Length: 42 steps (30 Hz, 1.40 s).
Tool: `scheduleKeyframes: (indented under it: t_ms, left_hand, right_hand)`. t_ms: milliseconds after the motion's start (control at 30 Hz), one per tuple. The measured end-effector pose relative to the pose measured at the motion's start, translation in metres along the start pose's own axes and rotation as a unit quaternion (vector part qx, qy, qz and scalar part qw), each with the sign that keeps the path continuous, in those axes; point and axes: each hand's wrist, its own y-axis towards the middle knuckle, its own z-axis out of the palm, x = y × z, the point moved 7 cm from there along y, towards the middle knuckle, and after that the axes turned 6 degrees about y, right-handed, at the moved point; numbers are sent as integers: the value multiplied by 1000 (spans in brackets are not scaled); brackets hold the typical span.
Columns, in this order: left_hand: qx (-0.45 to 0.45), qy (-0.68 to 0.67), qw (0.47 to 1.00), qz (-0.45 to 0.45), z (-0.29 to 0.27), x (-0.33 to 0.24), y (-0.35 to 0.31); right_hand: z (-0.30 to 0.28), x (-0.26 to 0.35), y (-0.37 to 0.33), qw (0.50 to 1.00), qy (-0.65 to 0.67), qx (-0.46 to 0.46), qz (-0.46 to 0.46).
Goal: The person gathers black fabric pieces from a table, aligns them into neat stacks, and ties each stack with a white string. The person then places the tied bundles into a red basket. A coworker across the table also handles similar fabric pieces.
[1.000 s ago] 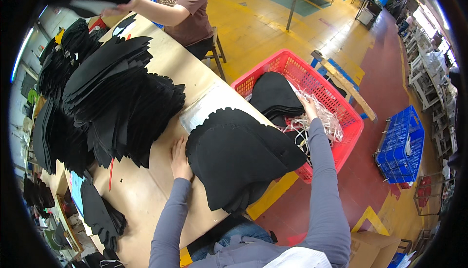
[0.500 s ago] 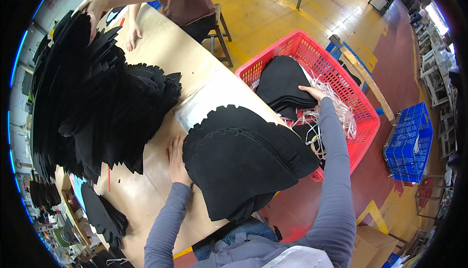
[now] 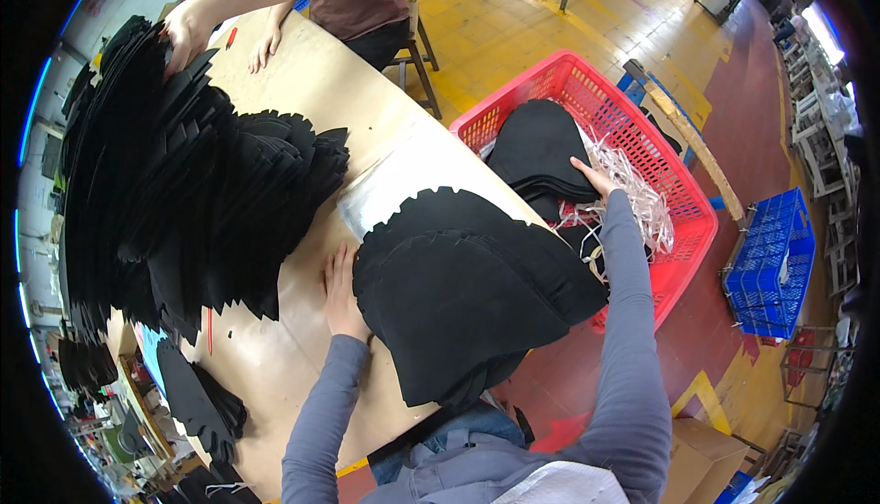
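Observation:
In the red basket [image 3: 674, 279] on the right lies a stack of black scallop-edged cut pieces [image 3: 536, 142]. My right hand [image 3: 596, 179] grips the stack's near right edge, thumb on top and the other fingers mostly hidden. On the table's near edge rests a larger pile of similar black pieces [image 3: 467, 293], some jutting past the edge. My left hand [image 3: 344, 295] lies with fingers stretched out on the tabletop, against the left side of this pile. White strips [image 3: 646, 202] lie tangled in the basket beside my right hand.
A tall heap of black pieces [image 3: 192, 192] covers the table's left side. Across the table [image 3: 302, 69], a co-worker's hand [image 3: 188, 37] holds the heap's top. Red pens [image 3: 231, 38] lie on the tabletop. A blue crate [image 3: 768, 270] and a cardboard box [image 3: 701, 463] stand at the right.
The view has shifted slightly, so the table and piles appear a little farther right. My right hand keeps its grip on the stack, and my left hand stays beside the pile.

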Motion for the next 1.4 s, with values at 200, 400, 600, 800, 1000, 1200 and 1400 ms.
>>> scheduleKeyframes:
  t_ms: [200, 400, 600, 800, 1000, 1200, 1400]
  left_hand:
    - [-5, 0, 1000, -6, -4, 0, -2]
    - [-2, 18, 1000, -7, -6, 0, -5]
    - [-11, 1, 1000, -9, -6, -1, -2]
    - [-12, -5, 1000, -7, -5, 2, -6]
    - [-23, 4, 1000, -1, -7, 1, -5]
    - [-36, 3, 999, 3, -7, -1, -6]
    - [-48, -13, 999, -4, 4, 16, -13]
  right_hand:
    - [37, 5, -62, 953, 198, 167, 158]
    - [78, 24, -89, 904, 350, 213, 118]
    - [99, -15, -44, 897, 408, 132, 109]
    - [93, -9, -62, 885, 454, 60, 86]
    - [59, 25, -86, 833, 541, 81, 86]
    - [0, 70, -159, 807, 577, 124, -7]
    - [-34, 115, -270, 807, 554, 161, -124]
